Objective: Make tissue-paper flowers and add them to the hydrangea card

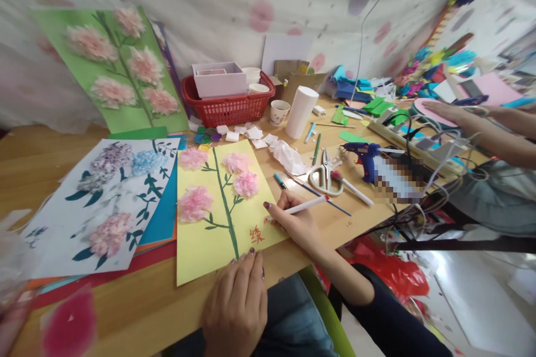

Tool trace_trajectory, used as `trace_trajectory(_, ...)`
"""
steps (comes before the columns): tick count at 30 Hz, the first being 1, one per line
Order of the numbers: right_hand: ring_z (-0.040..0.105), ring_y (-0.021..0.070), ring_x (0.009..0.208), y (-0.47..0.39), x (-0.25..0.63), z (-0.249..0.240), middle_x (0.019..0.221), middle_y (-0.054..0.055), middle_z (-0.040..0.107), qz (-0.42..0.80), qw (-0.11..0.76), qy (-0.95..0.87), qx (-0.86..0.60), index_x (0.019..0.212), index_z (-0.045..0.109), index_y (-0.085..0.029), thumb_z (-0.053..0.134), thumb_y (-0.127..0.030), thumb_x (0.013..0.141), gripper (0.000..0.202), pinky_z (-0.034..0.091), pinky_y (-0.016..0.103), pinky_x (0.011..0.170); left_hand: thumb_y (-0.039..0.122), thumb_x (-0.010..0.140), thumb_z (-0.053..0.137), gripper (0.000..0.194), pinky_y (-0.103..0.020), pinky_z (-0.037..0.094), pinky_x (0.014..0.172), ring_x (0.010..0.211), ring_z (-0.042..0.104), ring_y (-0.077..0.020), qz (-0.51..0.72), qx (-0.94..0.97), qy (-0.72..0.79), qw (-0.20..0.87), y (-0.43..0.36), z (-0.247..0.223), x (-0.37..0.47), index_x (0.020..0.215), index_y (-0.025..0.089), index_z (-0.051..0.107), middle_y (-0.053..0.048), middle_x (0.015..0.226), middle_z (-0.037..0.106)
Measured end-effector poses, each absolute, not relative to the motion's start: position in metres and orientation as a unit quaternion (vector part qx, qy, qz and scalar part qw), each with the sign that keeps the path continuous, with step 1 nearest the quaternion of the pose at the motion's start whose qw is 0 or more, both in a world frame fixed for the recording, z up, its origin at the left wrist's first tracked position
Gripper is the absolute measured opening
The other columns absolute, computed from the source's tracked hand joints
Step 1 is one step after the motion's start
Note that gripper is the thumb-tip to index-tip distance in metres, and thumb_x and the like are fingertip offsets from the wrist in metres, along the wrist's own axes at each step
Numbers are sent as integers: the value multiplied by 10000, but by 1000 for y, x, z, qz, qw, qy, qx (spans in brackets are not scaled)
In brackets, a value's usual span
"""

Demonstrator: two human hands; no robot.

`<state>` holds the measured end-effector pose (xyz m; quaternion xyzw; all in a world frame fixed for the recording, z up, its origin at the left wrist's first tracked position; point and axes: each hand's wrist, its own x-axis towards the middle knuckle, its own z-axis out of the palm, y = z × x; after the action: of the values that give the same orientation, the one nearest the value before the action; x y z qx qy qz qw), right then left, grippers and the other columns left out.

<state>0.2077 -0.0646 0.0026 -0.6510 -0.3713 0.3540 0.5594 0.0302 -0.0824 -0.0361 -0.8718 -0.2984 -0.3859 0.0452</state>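
Note:
A yellow sheet (pixel 251 178) with pink tissue flowers and a painted green stem lies on the table before me. Red handwritten characters (pixel 257 234) stand near its lower right corner. My right hand (pixel 293 220) holds a white marker (pixel 305 204) with a red end between thumb and fingers, at the sheet's right edge. My left hand (pixel 238 295) rests flat on the sheet's bottom edge, fingers together and stretched out, holding nothing. White-handled scissors (pixel 325 178), a thin blue brush (pixel 322 196) and another white marker (pixel 355 188) lie beyond my right hand.
A red basket (pixel 230 109), paper cup (pixel 279 112), white roll (pixel 301 111) and glue gun (pixel 364 156) stand or lie behind. Flower pictures are at left (pixel 109 201) and back left (pixel 125 67). Another person's hand (pixel 444 113) is at right, near a power strip (pixel 419 142).

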Motion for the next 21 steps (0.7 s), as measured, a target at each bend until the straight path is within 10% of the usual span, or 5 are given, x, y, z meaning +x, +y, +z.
trace_trajectory(21, 335, 92, 477, -65, 199, 2, 498, -56, 383, 271, 485, -542, -631, 539, 342, -214, 613, -220, 777, 361, 249, 237, 453, 127, 955, 453, 278, -354, 418, 953, 1035, 663, -222, -382, -892, -239, 29, -83, -35, 36, 1076, 134, 703, -47, 1119, 744)
